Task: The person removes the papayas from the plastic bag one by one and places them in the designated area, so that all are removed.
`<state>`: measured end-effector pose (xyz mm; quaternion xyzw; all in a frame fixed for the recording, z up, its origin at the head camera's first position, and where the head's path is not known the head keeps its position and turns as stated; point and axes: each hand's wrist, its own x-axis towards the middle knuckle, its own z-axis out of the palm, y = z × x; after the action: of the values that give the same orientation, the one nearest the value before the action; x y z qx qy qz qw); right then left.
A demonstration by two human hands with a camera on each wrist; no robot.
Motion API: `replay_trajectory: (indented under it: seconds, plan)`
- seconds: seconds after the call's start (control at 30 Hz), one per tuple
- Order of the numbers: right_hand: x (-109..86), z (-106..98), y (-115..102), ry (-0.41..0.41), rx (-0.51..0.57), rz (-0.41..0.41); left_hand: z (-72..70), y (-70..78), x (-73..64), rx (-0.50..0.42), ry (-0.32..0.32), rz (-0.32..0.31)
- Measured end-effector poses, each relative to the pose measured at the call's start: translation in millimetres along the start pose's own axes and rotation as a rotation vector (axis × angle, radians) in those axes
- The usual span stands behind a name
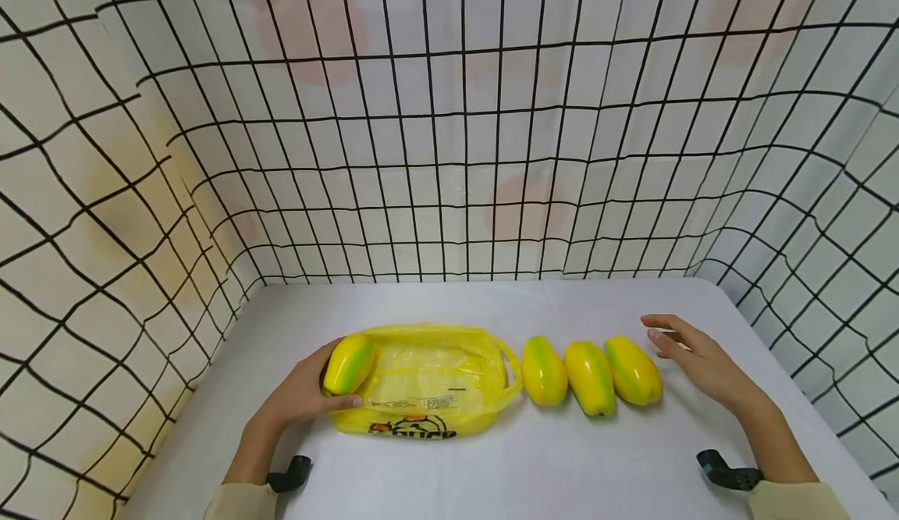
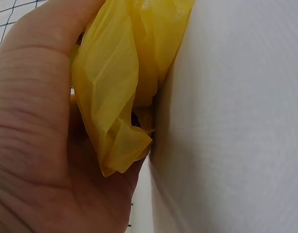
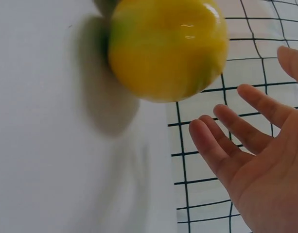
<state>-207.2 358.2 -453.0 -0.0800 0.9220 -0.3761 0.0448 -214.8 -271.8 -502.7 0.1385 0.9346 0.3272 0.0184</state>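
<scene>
My left hand (image 1: 309, 383) grips the left end of a yellow plastic bag (image 1: 449, 372), its thumb along the near side. In the left wrist view, the crumpled end of the bag (image 2: 114, 97) bunches between thumb and fingers. A glossy yellow papaya (image 1: 350, 364) with a green streak lies at that end of the bag, against the hand, whose fingers are partly hidden behind it. My right hand (image 1: 702, 360) hovers with spread, relaxed fingers just right of the nearest loose papaya (image 1: 634, 370). A gap separates the fingertips from that fruit (image 3: 168, 48) in the right wrist view.
Two more papayas, one beside the bag's handle (image 1: 544, 372) and one in the middle (image 1: 590, 377), lie in a row on the white table (image 1: 520, 473). Black netting (image 1: 463, 130) over white walls encloses the back and both sides.
</scene>
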Motion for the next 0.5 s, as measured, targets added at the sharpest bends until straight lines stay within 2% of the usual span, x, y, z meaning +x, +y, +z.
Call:
replay_trajectory:
  seconds: [0.17,0.5]
  plan:
    - [1.2,-3.1,-11.5,0.024,0.007,-0.015,0.5,0.9,-0.2,0.0,0.009,-0.013]
    - [12.3,9.6,-37.2,0.036,0.015,-0.073,0.0,0.4,-0.9,0.001,-0.005,-0.017]
